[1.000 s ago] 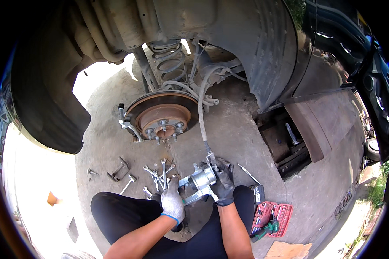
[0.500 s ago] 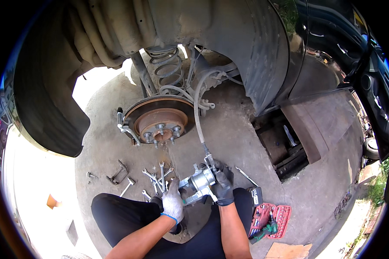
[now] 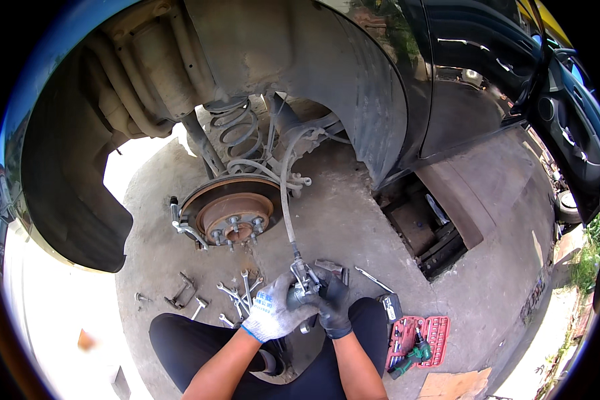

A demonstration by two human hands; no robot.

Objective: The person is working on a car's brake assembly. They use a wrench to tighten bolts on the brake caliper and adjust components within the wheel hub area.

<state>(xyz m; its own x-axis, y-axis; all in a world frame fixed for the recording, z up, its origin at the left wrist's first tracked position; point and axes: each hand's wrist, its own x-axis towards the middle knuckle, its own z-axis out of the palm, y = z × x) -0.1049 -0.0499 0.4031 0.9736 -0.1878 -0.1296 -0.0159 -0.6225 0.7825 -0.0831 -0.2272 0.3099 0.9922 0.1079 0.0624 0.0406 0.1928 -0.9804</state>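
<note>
Both my hands are closed round a silver brake caliper above my lap. My left hand, in a white knit glove with a blue cuff, wraps its left and lower side. My right hand, in a dark grey glove, grips its right side. Between them the hands hide most of the caliper. A grey brake hose runs up from it toward the suspension. Beyond my hands is the rusty brake disc with its hub studs exposed.
Several wrenches lie left of my hands, beside a T-shaped tool and a metal bracket. At right are a slim metal rod, a red socket case and a green drill. Farther right, a floor pit gapes.
The caliper has been turned and drawn close between my hands; my left hand has moved right, farther round it. The view has shifted, and a dark piece on the floor now shows behind my right hand.
</note>
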